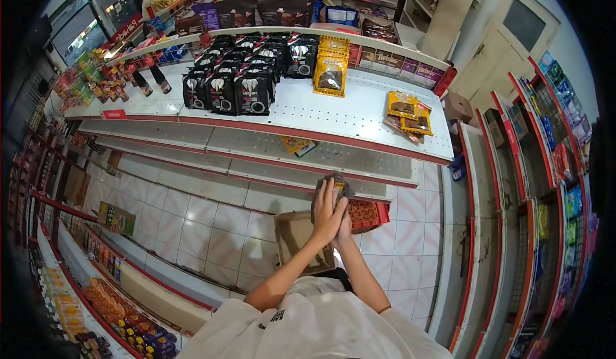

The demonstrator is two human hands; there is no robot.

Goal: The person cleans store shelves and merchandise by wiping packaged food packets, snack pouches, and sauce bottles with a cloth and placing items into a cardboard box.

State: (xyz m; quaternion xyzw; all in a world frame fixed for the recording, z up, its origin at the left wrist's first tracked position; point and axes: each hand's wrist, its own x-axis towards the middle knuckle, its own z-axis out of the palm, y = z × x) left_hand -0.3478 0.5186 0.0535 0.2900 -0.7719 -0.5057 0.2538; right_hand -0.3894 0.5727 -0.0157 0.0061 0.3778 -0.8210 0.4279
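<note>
Close together in front of my body, my hands are raised over an open cardboard box (292, 237). My left hand (326, 216) presses with its fingers along a small yellow and dark packet (339, 185), which is mostly hidden. Against it from the right, my right hand (343, 223) is closed at a dark grey cloth (347, 191) that bunches around the packet. Beyond my hands, a loose pile of yellow packets (404, 107) lies at the right end of the white top shelf (366, 112).
Black pouches (253, 80) and a stack of yellow packets (330, 70) stand along the shelf's back. A yellow pack (298, 145) lies on the tier below. On the tiled floor (212, 237) sits a red crate (369, 216). Stocked racks (564, 166) flank me.
</note>
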